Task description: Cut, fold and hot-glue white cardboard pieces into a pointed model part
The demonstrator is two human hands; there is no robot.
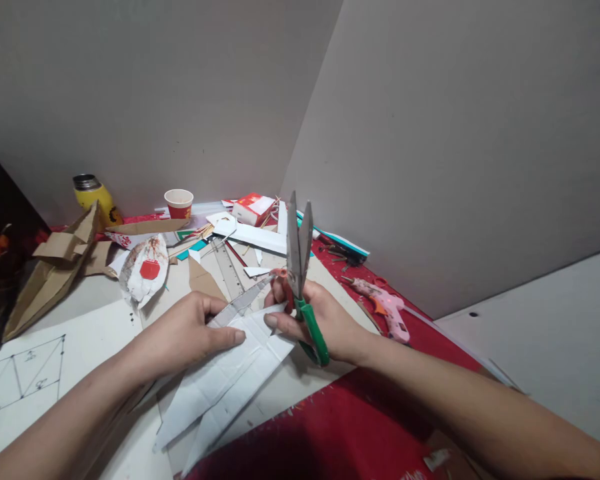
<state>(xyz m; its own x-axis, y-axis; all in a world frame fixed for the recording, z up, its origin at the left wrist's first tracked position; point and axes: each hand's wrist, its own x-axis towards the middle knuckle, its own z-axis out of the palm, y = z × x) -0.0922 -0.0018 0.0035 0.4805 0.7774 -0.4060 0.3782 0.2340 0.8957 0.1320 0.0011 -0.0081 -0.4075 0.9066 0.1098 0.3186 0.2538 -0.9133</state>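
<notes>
My left hand (203, 330) is closed on white cardboard pieces (235, 373), its thumb lying flat on top. The pieces are creased, overlap each other and have pointed ends towards me. My right hand (325, 327) carries green-handled scissors (293, 250), blades upward and slightly apart. Its thumb also rests on the upper right corner of the cardboard. An orange-red part shows by the right fingers; I cannot tell what it belongs to. Beyond the hands a clear ruler (227, 263) lies on the table.
A pink glue gun (390, 310) lies on the red cloth at right. At left are a boat-shaped cardboard piece (55, 267), a stained white leaf-shaped piece (145, 270) and a drawn sheet (35, 373). A yellow bottle (97, 200) and paper cup (179, 203) stand behind.
</notes>
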